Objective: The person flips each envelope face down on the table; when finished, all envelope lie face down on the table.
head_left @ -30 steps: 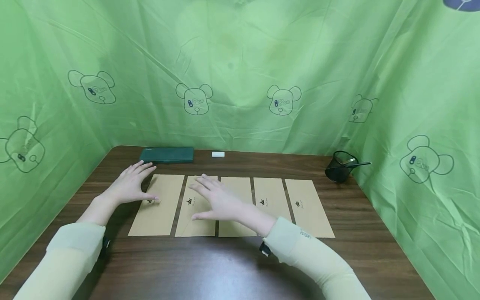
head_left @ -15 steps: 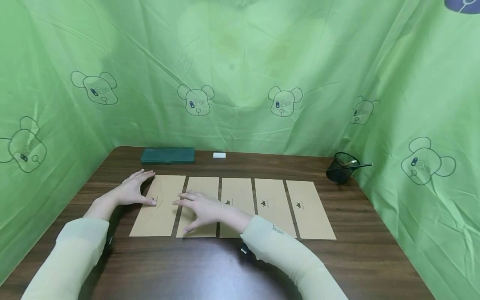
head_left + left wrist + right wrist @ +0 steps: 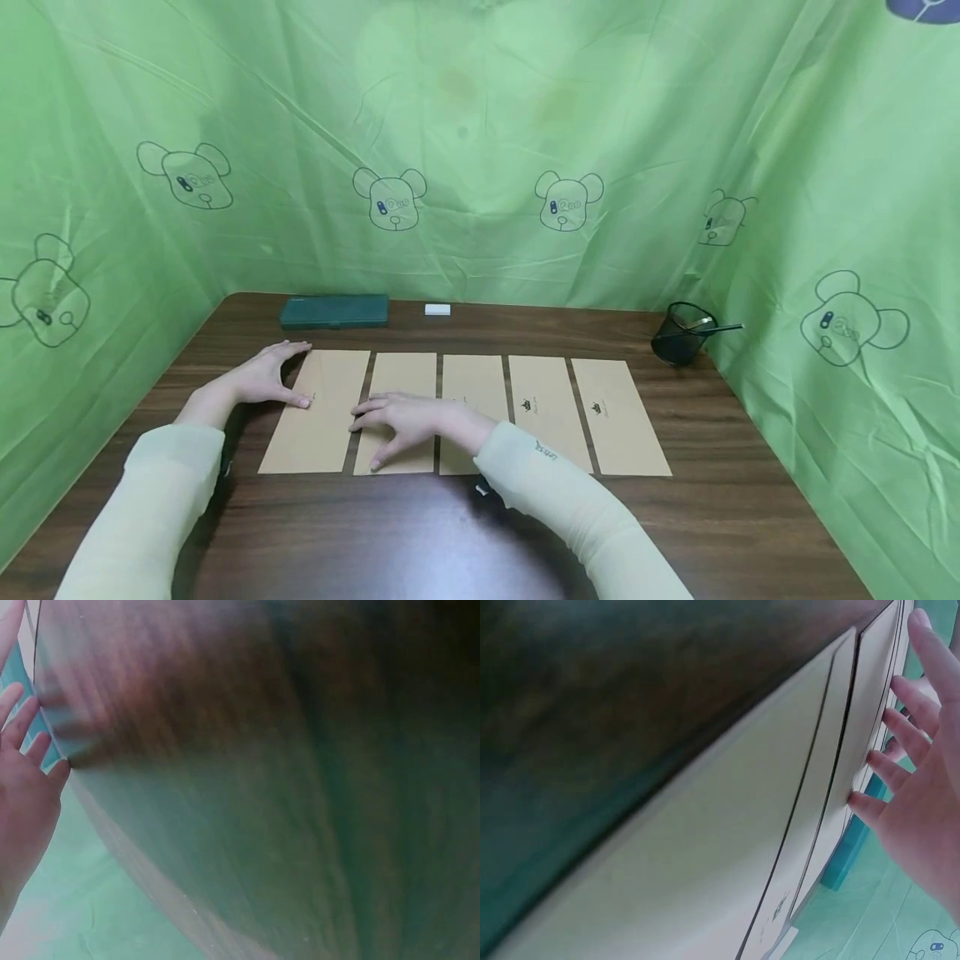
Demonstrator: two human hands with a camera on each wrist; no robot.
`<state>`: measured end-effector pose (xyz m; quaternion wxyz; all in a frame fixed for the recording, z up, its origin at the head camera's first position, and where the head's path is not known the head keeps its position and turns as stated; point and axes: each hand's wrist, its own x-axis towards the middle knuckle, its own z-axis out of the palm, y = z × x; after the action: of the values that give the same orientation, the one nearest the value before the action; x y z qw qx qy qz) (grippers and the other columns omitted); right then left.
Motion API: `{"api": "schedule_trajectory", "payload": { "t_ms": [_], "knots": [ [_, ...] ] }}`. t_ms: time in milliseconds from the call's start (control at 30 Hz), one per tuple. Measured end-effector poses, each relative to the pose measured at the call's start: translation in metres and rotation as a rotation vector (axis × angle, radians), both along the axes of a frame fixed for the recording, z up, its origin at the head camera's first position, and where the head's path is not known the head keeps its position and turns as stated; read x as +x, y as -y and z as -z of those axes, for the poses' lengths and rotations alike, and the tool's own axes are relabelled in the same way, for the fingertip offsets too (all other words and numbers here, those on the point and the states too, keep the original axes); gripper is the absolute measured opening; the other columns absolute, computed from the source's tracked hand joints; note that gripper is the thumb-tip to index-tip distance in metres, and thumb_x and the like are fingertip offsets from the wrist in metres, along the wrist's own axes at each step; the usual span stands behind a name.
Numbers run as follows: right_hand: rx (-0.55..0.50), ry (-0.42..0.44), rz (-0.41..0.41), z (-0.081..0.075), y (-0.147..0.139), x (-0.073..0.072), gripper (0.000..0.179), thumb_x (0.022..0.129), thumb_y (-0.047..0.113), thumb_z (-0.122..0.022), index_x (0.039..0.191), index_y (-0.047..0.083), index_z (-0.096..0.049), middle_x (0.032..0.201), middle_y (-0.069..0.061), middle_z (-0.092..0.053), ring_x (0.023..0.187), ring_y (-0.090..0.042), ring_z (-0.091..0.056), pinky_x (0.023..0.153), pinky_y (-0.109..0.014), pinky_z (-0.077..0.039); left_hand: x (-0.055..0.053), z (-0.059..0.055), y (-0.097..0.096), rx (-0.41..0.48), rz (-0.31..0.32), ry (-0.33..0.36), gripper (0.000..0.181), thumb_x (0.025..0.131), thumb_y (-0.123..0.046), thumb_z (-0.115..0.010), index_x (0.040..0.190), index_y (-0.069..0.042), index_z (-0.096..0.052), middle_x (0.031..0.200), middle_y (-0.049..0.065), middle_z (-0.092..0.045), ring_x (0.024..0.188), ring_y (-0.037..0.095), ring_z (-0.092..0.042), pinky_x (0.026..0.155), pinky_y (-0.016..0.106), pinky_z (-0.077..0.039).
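Several kraft-paper envelopes lie flat in a row, each narrow and upright in the head view. At the outer edge of the leftmost envelope is my left hand, fingers spread along its far corner and thumb over the paper. My right hand lies over the second envelope, its fingertips by the gap beside the leftmost one and the thumb near its front end. In the right wrist view, the right fingertips touch the paper. Part of the middle envelope is hidden under the right wrist.
A flat dark-green case and a small white block lie along the back of the wooden table. At the back right stands a black pen cup with a thin black stick leaning out. Green curtain encloses the table.
My right hand has come left and nearer, from above the second envelope down to the gap beside the leftmost. My left hand has lowered to the leftmost envelope's edge. The envelopes have barely moved.
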<state>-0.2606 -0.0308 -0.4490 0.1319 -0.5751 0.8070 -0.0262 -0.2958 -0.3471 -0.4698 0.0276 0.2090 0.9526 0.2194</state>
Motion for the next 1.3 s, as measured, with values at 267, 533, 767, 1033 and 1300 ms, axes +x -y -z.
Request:
{"api": "schedule_trajectory", "payload": {
  "t_ms": [267, 533, 767, 1033, 1300],
  "knots": [
    [0.014, 0.017, -0.016, 0.001, -0.002, -0.005, 0.075, 0.081, 0.059, -0.062, 0.144, 0.026, -0.039, 0.155, 0.003, -0.026, 0.143, -0.016, -0.02, 0.117, -0.033, -0.011, -0.003, -0.005, -0.003, 0.075, 0.046, 0.054, 0.106, 0.061, -0.044, -0.086, 0.139, 0.008, -0.036, 0.139, 0.03, -0.04, 0.13, 0.047, -0.033, 0.101, 0.062, -0.029],
    [0.015, 0.04, 0.005, 0.004, -0.002, -0.005, 0.072, 0.082, 0.059, -0.06, 0.144, 0.029, -0.038, 0.155, 0.005, -0.025, 0.143, -0.016, -0.019, 0.117, -0.033, -0.013, -0.007, -0.006, -0.006, 0.048, 0.018, 0.085, 0.098, 0.063, -0.043, -0.085, 0.137, 0.002, -0.04, 0.138, 0.028, -0.041, 0.129, 0.047, -0.031, 0.101, 0.063, -0.028],
    [0.021, 0.042, 0.005, 0.004, -0.002, -0.005, 0.071, 0.084, 0.058, -0.059, 0.145, 0.029, -0.037, 0.155, 0.005, -0.025, 0.143, -0.015, -0.019, 0.117, -0.03, -0.012, -0.008, -0.009, -0.009, 0.034, 0.004, 0.094, 0.092, 0.064, -0.043, -0.084, 0.135, 0.0, -0.043, 0.137, 0.028, -0.039, 0.127, 0.05, -0.027, 0.099, 0.066, -0.026],
    [0.042, 0.04, 0.012, 0.003, 0.0, -0.003, 0.069, 0.086, 0.059, -0.055, 0.146, 0.029, -0.035, 0.156, 0.007, -0.023, 0.143, -0.012, -0.018, 0.117, -0.028, -0.01, -0.01, -0.011, -0.014, 0.099, -0.02, 0.076, 0.076, 0.066, -0.032, -0.086, 0.126, -0.002, -0.05, 0.129, 0.026, -0.04, 0.119, 0.046, -0.031, 0.093, 0.064, -0.03],
    [0.027, 0.031, 0.02, 0.0, 0.001, -0.002, 0.065, 0.087, 0.056, -0.056, 0.144, 0.027, -0.039, 0.154, 0.004, -0.027, 0.142, -0.013, -0.021, 0.117, -0.029, -0.012, -0.014, -0.011, -0.018, 0.172, -0.047, 0.061, 0.057, 0.071, -0.015, -0.083, 0.118, -0.003, -0.053, 0.121, 0.025, -0.037, 0.103, 0.047, -0.053, 0.082, 0.053, -0.046]
  ]
}}
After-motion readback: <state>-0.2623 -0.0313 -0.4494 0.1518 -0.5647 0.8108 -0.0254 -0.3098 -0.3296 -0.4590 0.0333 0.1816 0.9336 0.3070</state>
